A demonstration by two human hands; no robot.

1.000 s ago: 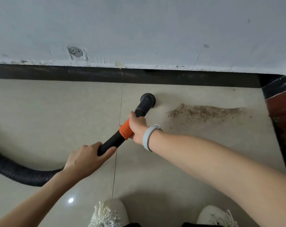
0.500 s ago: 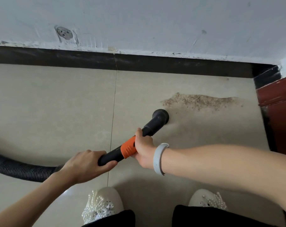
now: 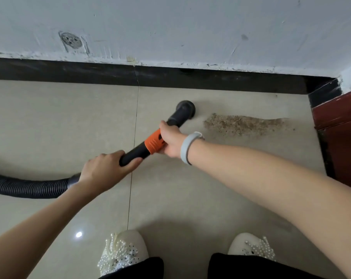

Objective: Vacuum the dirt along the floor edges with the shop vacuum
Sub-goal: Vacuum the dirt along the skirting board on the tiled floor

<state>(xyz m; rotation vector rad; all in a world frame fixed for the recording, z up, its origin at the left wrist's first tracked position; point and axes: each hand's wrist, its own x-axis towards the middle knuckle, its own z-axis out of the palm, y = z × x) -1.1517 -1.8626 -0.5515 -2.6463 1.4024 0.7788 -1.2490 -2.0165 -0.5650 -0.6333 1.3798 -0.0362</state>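
A black vacuum wand with an orange collar (image 3: 153, 142) slants up to the right, and its round nozzle (image 3: 185, 110) sits on the beige tile floor just left of a brown strip of dirt (image 3: 245, 123). My right hand (image 3: 171, 138) grips the wand at the orange collar, with a grey band on the wrist. My left hand (image 3: 106, 170) grips the wand's lower black end where the ribbed black hose (image 3: 28, 187) joins. The dirt lies a short way in front of the black baseboard (image 3: 210, 79).
A white scuffed wall (image 3: 190, 27) rises above the baseboard. A dark red door or cabinet (image 3: 343, 137) stands at the right edge, close to the dirt's right end. My two white beaded shoes (image 3: 122, 252) are at the bottom. The hose trails off left.
The nozzle has moved up from below the dirt's left end to just left of it, nearer the baseboard. Both hands keep their grip on the wand.
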